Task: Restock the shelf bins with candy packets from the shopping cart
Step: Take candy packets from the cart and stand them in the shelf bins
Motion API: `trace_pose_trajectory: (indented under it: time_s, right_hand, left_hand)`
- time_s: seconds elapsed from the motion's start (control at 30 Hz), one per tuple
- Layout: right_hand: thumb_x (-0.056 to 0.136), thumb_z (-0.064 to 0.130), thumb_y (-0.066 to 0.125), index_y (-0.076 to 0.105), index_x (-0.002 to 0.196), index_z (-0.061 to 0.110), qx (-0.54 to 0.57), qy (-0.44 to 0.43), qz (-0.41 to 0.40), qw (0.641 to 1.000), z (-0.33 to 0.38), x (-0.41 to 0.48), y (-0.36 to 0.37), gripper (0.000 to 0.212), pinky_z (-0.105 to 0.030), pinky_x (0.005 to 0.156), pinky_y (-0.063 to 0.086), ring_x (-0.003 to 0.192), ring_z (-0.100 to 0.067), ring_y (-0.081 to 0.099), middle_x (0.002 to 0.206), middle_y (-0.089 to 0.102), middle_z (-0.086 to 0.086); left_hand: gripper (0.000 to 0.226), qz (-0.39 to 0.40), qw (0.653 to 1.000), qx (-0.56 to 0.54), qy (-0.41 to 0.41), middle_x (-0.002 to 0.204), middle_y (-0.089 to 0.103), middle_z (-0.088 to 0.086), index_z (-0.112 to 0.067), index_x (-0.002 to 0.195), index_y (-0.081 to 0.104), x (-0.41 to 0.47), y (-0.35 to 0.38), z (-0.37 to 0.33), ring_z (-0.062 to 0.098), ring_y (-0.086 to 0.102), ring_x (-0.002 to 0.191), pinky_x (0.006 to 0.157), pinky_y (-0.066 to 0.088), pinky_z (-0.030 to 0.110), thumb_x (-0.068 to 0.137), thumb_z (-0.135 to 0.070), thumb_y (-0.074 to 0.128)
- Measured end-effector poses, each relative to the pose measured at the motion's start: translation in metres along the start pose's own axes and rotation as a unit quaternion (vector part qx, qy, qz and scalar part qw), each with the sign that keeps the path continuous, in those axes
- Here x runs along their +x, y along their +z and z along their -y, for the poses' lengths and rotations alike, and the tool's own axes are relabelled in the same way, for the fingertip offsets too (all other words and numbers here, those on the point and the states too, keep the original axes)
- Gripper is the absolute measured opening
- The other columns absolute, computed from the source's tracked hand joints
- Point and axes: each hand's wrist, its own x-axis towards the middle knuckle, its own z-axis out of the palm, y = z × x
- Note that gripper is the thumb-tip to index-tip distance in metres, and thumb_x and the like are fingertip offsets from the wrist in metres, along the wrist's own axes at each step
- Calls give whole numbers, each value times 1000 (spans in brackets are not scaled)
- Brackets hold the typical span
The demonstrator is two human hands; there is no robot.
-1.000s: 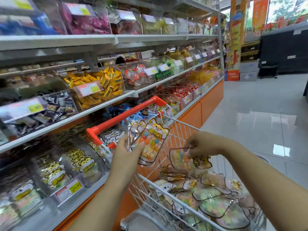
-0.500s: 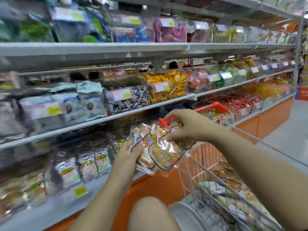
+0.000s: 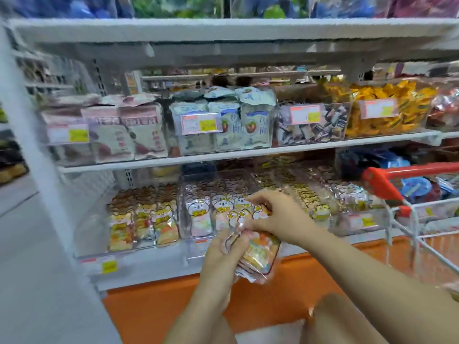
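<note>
1. Shelf upright (image 3: 37, 170): white, far L, blurred.
2. Pink-white pouches (image 3: 124, 135): mid shelf, L clear bin, standing upright; price label w/ yellow patch on bin front.
3. L bottom bin (image 3: 144, 219): clear, holds cartoon-animal candy pkts standing in rows. Yellow tag (image 3: 109, 266) on shelf edge below it.
4. Blue-green pouches (image 3: 223, 125): mid shelf, clear bin; a few lie on top of the standing ones.
5. Centre bottom bin (image 3: 198, 214): clear, white-animal pkts standing in rows, directly behind the hands.
6. Left hand (image 3: 222, 254): grasping, fingers curled round the stack's L edge from below.
7. Candy packets (image 3: 260, 254): task item. Stack of several, clear w/ coloured sweets inside, held b/w both hands in front of centre bottom bin, above orange base panel (image 3: 161, 306). Not in any bin.
8. Right hand (image 3: 275, 217): grasping, fingers curled over the top of the same stack, pinching its upper edge.
9. Dark-wrapped sweets (image 3: 310, 125): mid shelf, clear bin, loose pile; label on front.
10. R bottom bin (image 3: 313, 197): more animal pkts, too blurred for detail.
11. Yellow-wrapped sweets (image 3: 387, 115): mid shelf, bin just R of item 9.
12. Shopping cart (image 3: 404, 211): far R, beside the shelving; red handle (image 3: 417, 169), white wire basket, contents mostly out of frame.
</note>
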Motion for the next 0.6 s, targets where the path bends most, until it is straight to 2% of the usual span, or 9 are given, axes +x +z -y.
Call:
trace_pose_trajectory:
  time_s: [0.03,0.1,0.17,0.23,0.3,0.4,0.47,0.53,0.6]
  right_hand:
    - [77,43,83,58,130,24,5,-7,-15,1000,7,8,9,62,-19,90,40,112,-7,53,125,58,6]
    - [73,53,81,53,136,27,27,6,-42,999,15,27,25,74,-27,98,43,119,-11,52,130,56,7]
    - [71,53,83,46,142,31,128,62,19,990,22,46,40,83,-33,98,47,125,-13,52,138,51,8]
    - [72,38,87,41,143,34,286,104,136,943,31,67,59,85,-34,81,54,112,-14,60,141,51,8]
    - [69,24,89,44,143,30,348,101,193,912,44,89,80,87,-32,68,53,98,-16,64,136,57,4]
    - [67,13,91,50,139,20,342,65,198,916,67,124,110,83,-38,83,60,103,-22,70,124,67,-4]
    - [71,2,86,52,134,10,322,40,192,926,80,145,127,72,-27,73,59,89,-12,71,111,71,-5]
    - [72,10,88,54,131,11,225,6,178,958,90,164,142,68,-24,74,54,88,-8,65,112,69,-3]
    - [72,23,88,54,133,17,114,-25,168,979,95,180,158,70,-25,84,48,104,-12,59,122,61,3]
  left_hand:
    - [76,-14,1000,0,9,124,69,5,-19,135,55,3,-11,-4,24,68,112,101,51,48,68,-38,86]
    - [80,-48,998,10,28,125,69,4,-24,134,56,9,-34,-13,25,67,113,101,50,52,64,-45,89]
    - [89,-91,993,23,65,129,67,0,-32,133,56,16,-60,-26,25,64,117,102,48,57,55,-61,87]
    - [92,-128,987,40,85,132,64,-4,-38,132,56,28,-92,-36,24,61,122,105,45,57,52,-70,86]
    - [93,-143,983,61,95,132,64,-4,-40,132,55,36,-121,-50,24,61,122,106,44,56,50,-72,86]
    - [91,-122,982,99,102,126,67,-7,-40,126,56,51,-163,-76,22,65,117,103,48,47,46,-70,89]
    - [64,-104,980,147,88,125,66,-15,-41,120,56,65,-191,-91,12,64,115,97,51,36,65,-50,89]
    - [43,-99,970,216,55,121,68,-13,-34,117,56,85,-216,-100,6,65,109,85,53,25,82,-27,80]
    - [37,-98,952,288,35,111,70,-8,-26,115,57,106,-235,-101,10,67,104,80,51,20,86,-20,78]
